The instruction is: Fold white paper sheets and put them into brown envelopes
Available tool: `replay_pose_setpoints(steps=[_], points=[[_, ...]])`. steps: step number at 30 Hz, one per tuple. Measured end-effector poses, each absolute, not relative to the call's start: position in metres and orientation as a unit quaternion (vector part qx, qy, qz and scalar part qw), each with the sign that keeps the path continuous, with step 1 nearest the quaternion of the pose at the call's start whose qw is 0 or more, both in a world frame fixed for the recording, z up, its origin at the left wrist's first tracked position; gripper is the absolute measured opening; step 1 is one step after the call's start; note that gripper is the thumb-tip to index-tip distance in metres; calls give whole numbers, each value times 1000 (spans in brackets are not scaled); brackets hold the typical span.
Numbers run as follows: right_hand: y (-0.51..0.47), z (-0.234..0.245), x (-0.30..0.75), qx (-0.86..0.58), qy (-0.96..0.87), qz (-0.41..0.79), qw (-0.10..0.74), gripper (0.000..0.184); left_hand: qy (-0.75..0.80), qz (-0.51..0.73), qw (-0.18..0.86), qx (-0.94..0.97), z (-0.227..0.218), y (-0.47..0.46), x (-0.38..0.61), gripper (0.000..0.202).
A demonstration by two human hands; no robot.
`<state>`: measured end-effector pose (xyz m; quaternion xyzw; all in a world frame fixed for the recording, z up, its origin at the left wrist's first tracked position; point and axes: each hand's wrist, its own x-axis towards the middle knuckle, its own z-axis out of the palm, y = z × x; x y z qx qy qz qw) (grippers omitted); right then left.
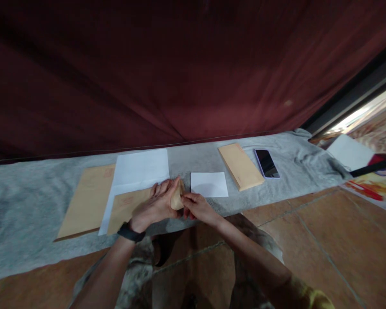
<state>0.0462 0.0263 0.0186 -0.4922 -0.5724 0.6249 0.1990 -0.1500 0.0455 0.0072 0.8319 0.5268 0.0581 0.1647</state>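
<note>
Both hands meet at the near edge of the grey cloth [25, 201], about mid-length.

- Left hand [156, 207]: lies over the small brown envelope [126, 209], fingers curled round its raised right end, gripping it. Black wristband [131, 232] on that wrist.
- Right hand [197, 208]: fingers pinch the same raised end from the right and below. Fingertips are partly hidden, so the exact contact is unclear.
- Small brown envelope: body lies flat on the cloth's near edge, overlapping the lower part of a white sheet [142, 168]. Its right end is bent up between the two hands.
- Large brown envelope [88, 201]: flat, just left of the white sheet and partly under it.
- Folded white paper [209, 184]: just right of the hands, lying apart from them.
- Stack of brown envelopes [240, 166]: further right, angled, closer to the cloth's far edge.
- Phone [266, 163]: screen dark, just beside the stack on its right.
- Dark red curtain [180, 64] hangs along the cloth's far edge. Tile floor [324, 240] runs along the near edge.
</note>
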Motion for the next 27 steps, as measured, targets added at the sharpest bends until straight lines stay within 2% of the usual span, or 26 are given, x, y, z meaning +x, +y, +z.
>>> replay_pose_setpoints(steps=[2,5,7,10,15,23,27], points=[[27,22,52,-513,-628,544,217,31,528,55,164,831,5,46,-151,126],[30,25,65,-551,-720,349,238,28,530,49,161,831,4,47,-151,127],[35,23,75,-555,-767,237,217,29,530,48,162,831,4,47,-151,126],[41,13,91,-556,-798,154,176,34,530,50,166,830,5,48,-151,127],[45,-3,106,-577,-795,131,137,47,534,57,165,827,6,49,-150,128],[53,-4,105,-567,-802,170,81,65,533,63,170,827,10,49,-147,129],[57,-2,100,-569,-800,179,66,66,533,52,173,827,10,49,-146,129]])
